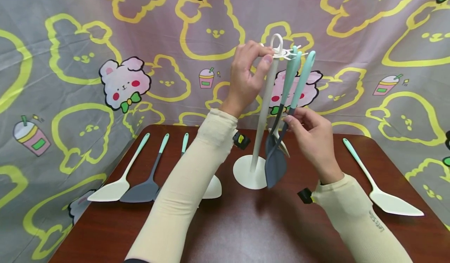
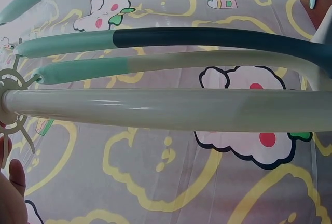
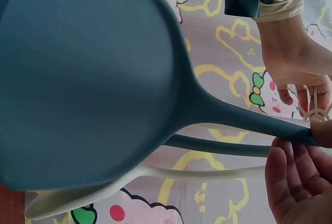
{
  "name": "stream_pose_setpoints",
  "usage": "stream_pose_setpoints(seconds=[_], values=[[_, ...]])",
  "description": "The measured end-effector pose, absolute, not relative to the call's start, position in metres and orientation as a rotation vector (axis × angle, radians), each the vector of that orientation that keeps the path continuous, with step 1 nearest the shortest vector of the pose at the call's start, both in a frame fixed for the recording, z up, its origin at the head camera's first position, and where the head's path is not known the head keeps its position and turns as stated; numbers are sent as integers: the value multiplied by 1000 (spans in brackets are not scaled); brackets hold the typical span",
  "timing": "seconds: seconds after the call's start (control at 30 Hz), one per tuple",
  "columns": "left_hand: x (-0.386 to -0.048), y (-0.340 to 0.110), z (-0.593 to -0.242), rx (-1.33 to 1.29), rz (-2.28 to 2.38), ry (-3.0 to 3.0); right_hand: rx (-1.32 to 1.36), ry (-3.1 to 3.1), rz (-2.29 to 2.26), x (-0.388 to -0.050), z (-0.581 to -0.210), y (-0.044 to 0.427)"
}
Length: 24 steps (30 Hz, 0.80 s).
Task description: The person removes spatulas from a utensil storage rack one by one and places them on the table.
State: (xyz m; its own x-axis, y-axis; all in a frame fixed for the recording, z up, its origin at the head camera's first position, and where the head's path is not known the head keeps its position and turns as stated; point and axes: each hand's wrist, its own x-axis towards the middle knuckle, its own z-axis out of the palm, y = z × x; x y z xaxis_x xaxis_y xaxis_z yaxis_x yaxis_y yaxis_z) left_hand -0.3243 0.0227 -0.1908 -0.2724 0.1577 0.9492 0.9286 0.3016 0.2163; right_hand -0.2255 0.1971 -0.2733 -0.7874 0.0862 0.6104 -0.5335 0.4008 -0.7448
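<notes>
My left hand (image 1: 247, 73) grips the top of a white utensil stand (image 1: 264, 111), by its hooks and loop. My right hand (image 1: 314, 134) pinches the dark grey shaft of a spatula (image 3: 93, 79) with a mint handle end. That spatula hangs head down beside the stand; its handle top is close to a hook, and I cannot tell whether it touches. On the stand's hooks hang another grey spatula (image 2: 207, 38) and a white one (image 2: 176, 60), both with mint ends, as the left wrist view shows.
Left on the brown table (image 1: 246, 228) lie a white spatula (image 1: 110, 191), a grey spatula (image 1: 142, 192) and a white head (image 1: 213, 188), partly behind my left arm. Another white spatula (image 1: 390, 202) lies at the right. A patterned cloth (image 1: 168, 111) hangs behind.
</notes>
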Motion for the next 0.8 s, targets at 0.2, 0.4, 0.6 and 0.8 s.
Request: stream_pose_setpoints(seconds=[0.2, 0.4, 0.6, 0.8], values=[[-325, 23, -190, -1004, -1071, -1655, 383, -2063, 1417, -224, -272, 202], [-325, 21, -191, -1000, -1093, -1632, 364, -2064, 1435, -223, -272, 205], [-324, 20, -191, -998, -1098, -1630, 340, -2088, 1423, -222, -270, 209], [-323, 21, -191, -1003, -1109, -1653, 302, -2094, 1400, -221, -268, 217]])
